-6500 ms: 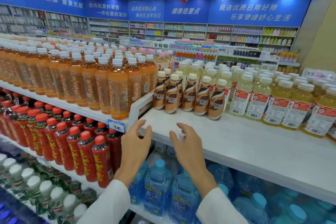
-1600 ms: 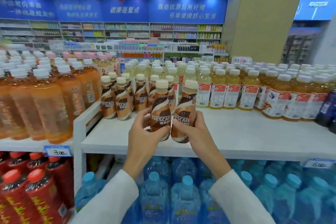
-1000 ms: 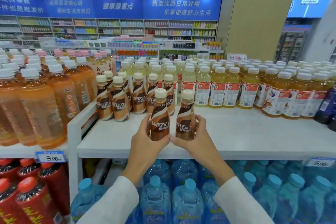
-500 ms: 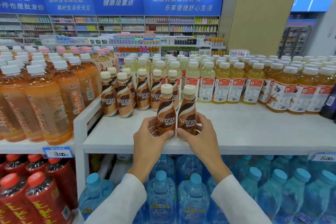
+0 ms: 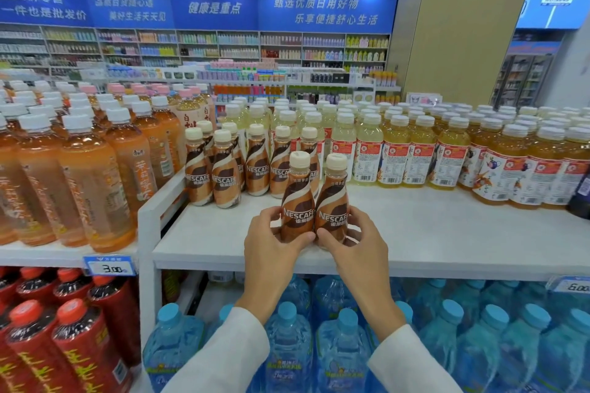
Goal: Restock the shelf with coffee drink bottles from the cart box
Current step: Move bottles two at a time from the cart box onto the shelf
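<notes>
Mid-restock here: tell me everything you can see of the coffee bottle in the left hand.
The left coffee bottle is small and plastic-looking, with a cream screw cap and a brown, tan and white swirl sleeve reading NESCAFE. It is upright, cap on, over the front of the white shelf. The left hand grips its lower body, thumb across the front; its side touches the second bottle held by the right hand. Its base is hidden, so contact with the shelf is unclear.

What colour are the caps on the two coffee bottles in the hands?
Both caps are cream, an off-white; the head view shows them best.
</notes>
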